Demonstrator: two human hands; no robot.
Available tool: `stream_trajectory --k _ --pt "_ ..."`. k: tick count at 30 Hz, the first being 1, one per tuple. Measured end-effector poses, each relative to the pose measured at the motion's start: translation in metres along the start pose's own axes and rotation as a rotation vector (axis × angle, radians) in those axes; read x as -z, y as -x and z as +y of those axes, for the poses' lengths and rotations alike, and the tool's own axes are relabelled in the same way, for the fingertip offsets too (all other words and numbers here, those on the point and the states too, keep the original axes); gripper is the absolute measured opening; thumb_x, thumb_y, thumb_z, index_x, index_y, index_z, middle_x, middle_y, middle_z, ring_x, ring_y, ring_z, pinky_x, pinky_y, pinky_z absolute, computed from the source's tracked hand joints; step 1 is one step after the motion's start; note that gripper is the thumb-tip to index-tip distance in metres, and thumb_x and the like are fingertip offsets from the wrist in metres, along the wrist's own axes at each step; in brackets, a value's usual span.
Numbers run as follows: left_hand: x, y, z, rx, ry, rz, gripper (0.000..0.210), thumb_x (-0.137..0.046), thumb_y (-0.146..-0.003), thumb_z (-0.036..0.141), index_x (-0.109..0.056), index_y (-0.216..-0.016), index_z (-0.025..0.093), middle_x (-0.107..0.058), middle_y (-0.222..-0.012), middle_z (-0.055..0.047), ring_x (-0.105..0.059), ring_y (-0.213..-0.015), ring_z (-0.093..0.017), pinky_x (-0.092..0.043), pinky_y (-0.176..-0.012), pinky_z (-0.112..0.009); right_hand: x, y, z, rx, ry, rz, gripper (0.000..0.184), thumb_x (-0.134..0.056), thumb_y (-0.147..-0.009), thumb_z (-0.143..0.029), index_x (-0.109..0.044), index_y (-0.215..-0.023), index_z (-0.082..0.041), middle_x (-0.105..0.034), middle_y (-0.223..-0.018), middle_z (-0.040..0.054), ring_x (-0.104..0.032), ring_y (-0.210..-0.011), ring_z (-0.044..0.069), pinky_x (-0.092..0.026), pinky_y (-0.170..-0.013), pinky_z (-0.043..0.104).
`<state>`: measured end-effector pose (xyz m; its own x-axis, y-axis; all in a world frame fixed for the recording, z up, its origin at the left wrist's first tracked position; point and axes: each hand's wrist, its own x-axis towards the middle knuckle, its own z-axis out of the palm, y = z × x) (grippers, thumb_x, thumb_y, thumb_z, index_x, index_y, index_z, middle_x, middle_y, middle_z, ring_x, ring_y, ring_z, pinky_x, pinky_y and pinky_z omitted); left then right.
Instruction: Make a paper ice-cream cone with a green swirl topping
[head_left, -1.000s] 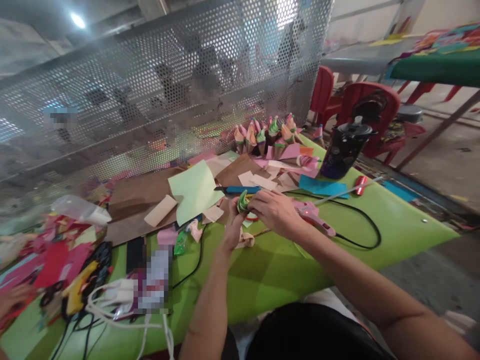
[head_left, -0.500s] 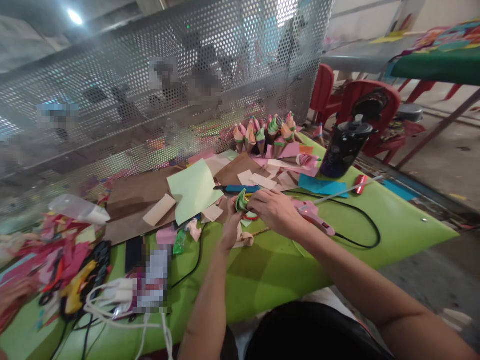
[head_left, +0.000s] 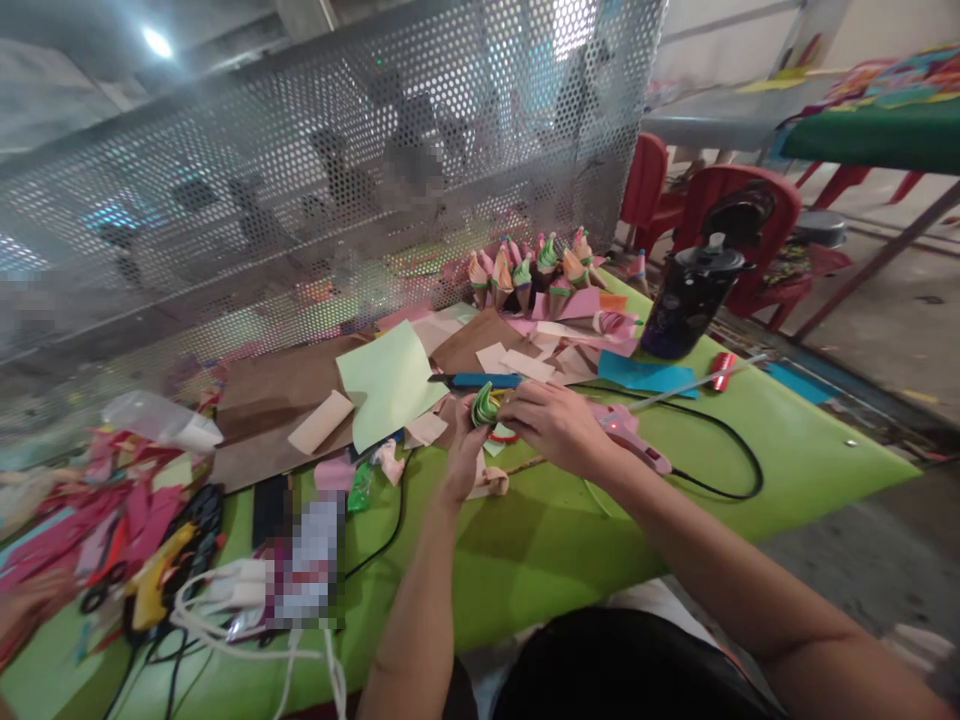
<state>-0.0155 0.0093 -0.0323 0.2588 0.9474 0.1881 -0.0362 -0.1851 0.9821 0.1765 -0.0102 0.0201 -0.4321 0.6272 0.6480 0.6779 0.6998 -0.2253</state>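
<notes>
A green paper ice cream cone (head_left: 484,404) is pinched between my two hands over the table, its swirled top tilted up. My left hand (head_left: 463,455) holds it from below and the left. Fingers of my right hand (head_left: 553,425) are closed at its right side; what lies under them is partly hidden. Just behind is a blue utility knife (head_left: 486,380). A pink glue gun (head_left: 630,435) with a lit red light lies right of my right hand. Below the hands sits a curled beige paper strip (head_left: 491,482).
Several finished paper cones (head_left: 523,270) stand at the back by the perforated metal screen (head_left: 322,200). A black tumbler (head_left: 688,300) stands on the right. Pale green paper (head_left: 390,380), white cables (head_left: 225,600) and a yellow glue gun (head_left: 161,575) lie left. Another person's hand (head_left: 34,610) shows at the left edge.
My hands stay in nearly the same place with the green cone. My right fingers have shifted slightly, and the camera view has moved a little.
</notes>
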Motion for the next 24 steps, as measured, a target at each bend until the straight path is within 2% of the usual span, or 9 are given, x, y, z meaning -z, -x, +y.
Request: stream_trajectory --k 8,16,24 --pt "0.0027 0.0018 -0.0004 0.058 0.09 0.017 0.04 -0.064 -0.086 0.031 -0.055 -0.124 0.028 -0.061 -0.123 -0.001 -0.054 -0.118 -0.019 -0.039 -0.112 -0.036 -0.0015 0.0043 0.004 -0.004 -0.106 0.135 0.017 -0.061 -0.095 -0.013 -0.075 -0.1 -0.022 -0.071 -0.088 0.0053 -0.063 -0.079 0.018 -0.045 -0.068 0.028" --pt "0.0 0.0016 0.0012 0.04 0.115 0.011 0.044 -0.062 -0.086 0.025 -0.05 -0.129 0.028 -0.061 -0.119 -0.001 -0.054 -0.114 -0.019 -0.042 -0.107 -0.033 -0.0038 0.0049 0.0015 -0.012 -0.1 0.077 0.016 -0.061 -0.096 -0.015 -0.075 -0.1 -0.021 -0.07 -0.088 0.0057 -0.063 -0.08 0.018 -0.045 -0.07 0.027" --pt "-0.0005 0.0019 0.0014 0.037 0.141 0.017 0.037 -0.062 -0.087 0.028 -0.055 -0.124 0.025 -0.06 -0.12 -0.002 -0.052 -0.115 -0.019 -0.039 -0.108 -0.033 -0.0074 0.0075 0.0032 -0.058 -0.141 0.189 0.02 -0.059 -0.096 -0.015 -0.077 -0.098 -0.023 -0.071 -0.088 0.0055 -0.065 -0.078 0.018 -0.048 -0.07 0.028"
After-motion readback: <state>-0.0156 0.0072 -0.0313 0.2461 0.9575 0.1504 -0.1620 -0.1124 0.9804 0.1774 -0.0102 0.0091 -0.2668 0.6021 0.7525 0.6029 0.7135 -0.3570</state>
